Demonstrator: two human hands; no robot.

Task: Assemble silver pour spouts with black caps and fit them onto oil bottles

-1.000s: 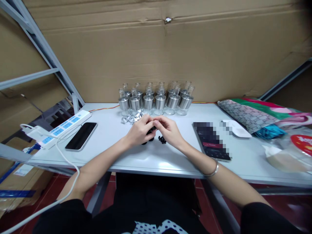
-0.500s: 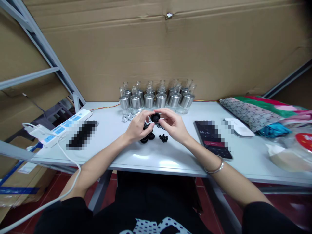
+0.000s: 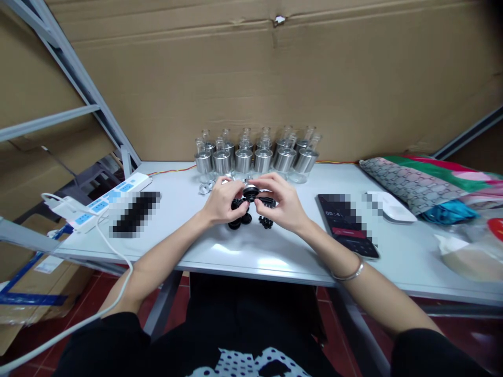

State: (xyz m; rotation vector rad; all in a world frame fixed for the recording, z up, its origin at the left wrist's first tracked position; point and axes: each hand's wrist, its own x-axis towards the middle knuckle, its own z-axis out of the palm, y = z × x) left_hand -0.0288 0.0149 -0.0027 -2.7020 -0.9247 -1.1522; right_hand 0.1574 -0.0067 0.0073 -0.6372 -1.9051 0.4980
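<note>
Between my two hands is a round black stopper-like part (image 3: 251, 193), with a pale, shiny edge along its top. My left hand (image 3: 223, 201) grips its left side, fingers curled and thumb below. From the other side, the fingertips and thumb of my right hand (image 3: 283, 205) pinch the same part. Just below my left hand lie more round black parts (image 3: 246, 218), partly hidden by the fingers. A cluster of small black pieces (image 3: 266, 222) sits under my right hand. Silvery rings (image 3: 206, 187) rest on the table beyond my left hand.
Two rows of glass bottles with metal sleeves (image 3: 243, 159) stand at the back, against a cardboard wall (image 3: 251, 78). To the left are a power strip (image 3: 113, 198) and a white cable (image 3: 128, 272). A phone (image 3: 346, 225) and a colourful bag (image 3: 428, 180) lie on the right.
The black part has tilted in my fingers, so its side and a pale top edge now show. Both hands stay close together around it. The camera view has shifted slightly.
</note>
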